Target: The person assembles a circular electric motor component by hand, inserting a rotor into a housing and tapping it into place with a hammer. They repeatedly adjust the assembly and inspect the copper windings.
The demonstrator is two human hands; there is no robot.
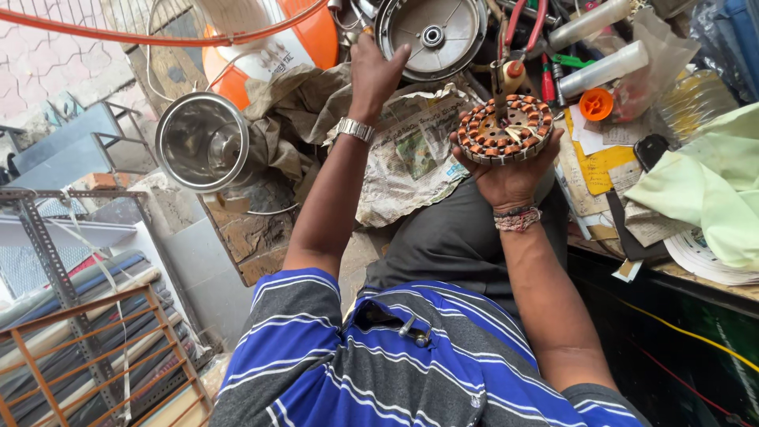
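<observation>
Over the cluttered bench (601,170), right hand (510,170) cups the stator (504,128) underneath, fingers curled; keep it level. Left hand (373,73) reaches toward the cover (431,35), fingers bent, grip unclear.

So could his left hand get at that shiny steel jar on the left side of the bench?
Probably yes. The left hand is empty, resting by the round metal cover, and the steel jar lies open beside that arm, with only crumpled paper between them.
</observation>
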